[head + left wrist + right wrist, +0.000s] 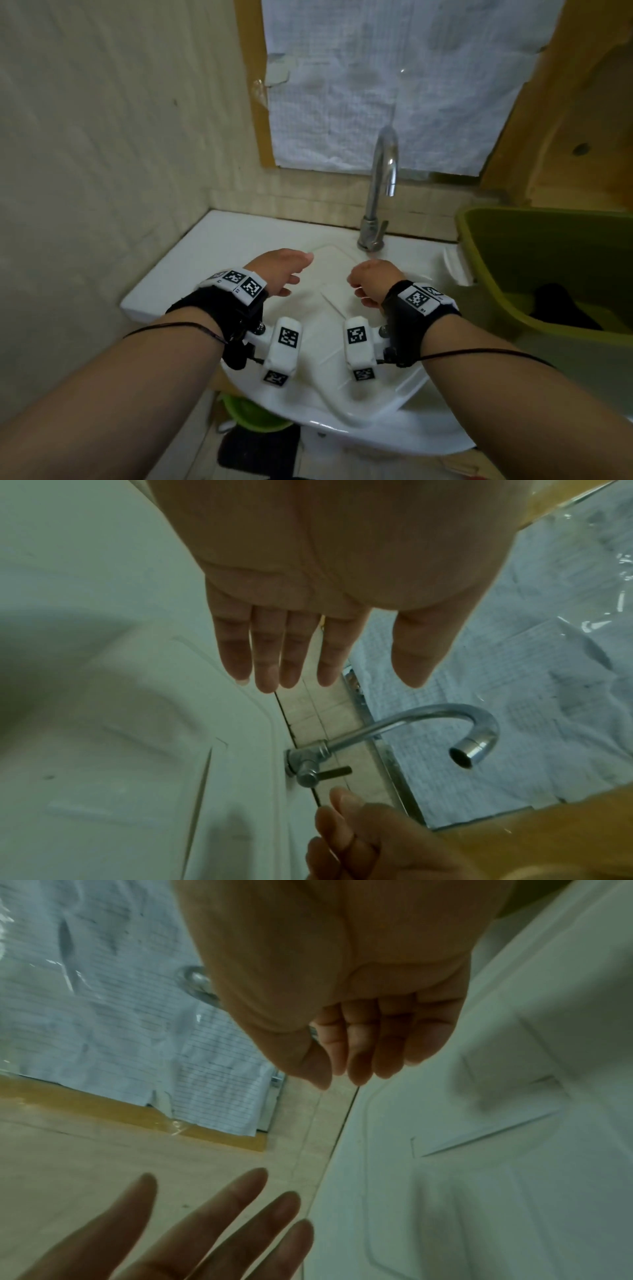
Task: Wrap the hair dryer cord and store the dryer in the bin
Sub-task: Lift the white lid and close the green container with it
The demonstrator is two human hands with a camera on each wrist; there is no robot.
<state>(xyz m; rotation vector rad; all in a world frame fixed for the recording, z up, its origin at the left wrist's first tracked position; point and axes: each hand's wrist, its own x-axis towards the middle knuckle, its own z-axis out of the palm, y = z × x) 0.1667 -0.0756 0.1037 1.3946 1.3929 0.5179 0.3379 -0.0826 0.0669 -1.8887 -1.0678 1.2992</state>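
Note:
A green plastic bin [470, 240] stands to the right of the sink, and a black object [561, 308] lies at its bottom, partly cut off by the bin's wall; I cannot tell whether it is the dryer. No cord shows in any view. My left hand [295, 274] [368, 669] hovers over the sink basin with straight fingers and holds nothing. My right hand [359, 282] [342, 1069] hovers beside it, near the tap's base, fingers loosely curled and empty. The two hands are a short gap apart.
A white ceramic sink [308, 407] lies below both hands, with a chrome tap [380, 185] [411, 721] at its back. Behind the tap is a paper-covered window. A tiled wall closes the left side. A green bucket [253, 416] sits on the floor under the sink.

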